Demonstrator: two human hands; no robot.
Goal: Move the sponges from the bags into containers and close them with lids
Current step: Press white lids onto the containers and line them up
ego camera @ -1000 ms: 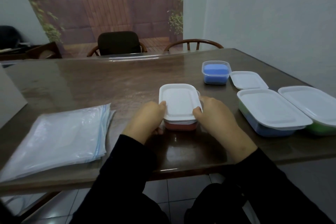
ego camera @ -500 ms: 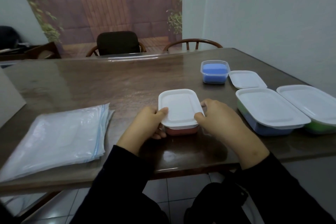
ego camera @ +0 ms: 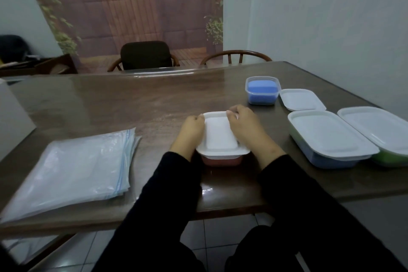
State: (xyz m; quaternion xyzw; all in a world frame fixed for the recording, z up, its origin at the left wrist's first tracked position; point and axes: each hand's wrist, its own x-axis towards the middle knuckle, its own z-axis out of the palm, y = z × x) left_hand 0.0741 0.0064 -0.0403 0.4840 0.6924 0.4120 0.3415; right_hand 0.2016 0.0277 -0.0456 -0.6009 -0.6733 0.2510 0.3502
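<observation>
A small container with a reddish sponge (ego camera: 221, 160) stands near the table's front edge, a white lid (ego camera: 219, 137) on top of it. My left hand (ego camera: 189, 132) grips the lid's left side, fingers curled over its far left corner. My right hand (ego camera: 246, 127) lies along the right side, fingertips curled over the far right corner. Farther right, an open small container holds a blue sponge (ego camera: 262, 90); its loose white lid (ego camera: 301, 99) lies beside it.
Two long lidded containers sit at the right: one with blue contents (ego camera: 329, 139), one with green (ego camera: 379, 130). A stack of flat clear zip bags (ego camera: 70, 170) lies at the left. Two chairs (ego camera: 145, 55) stand behind the brown table (ego camera: 110, 104).
Both hands slid from the lid's near corners along its sides to its far corners. The lid now sits lower on the container.
</observation>
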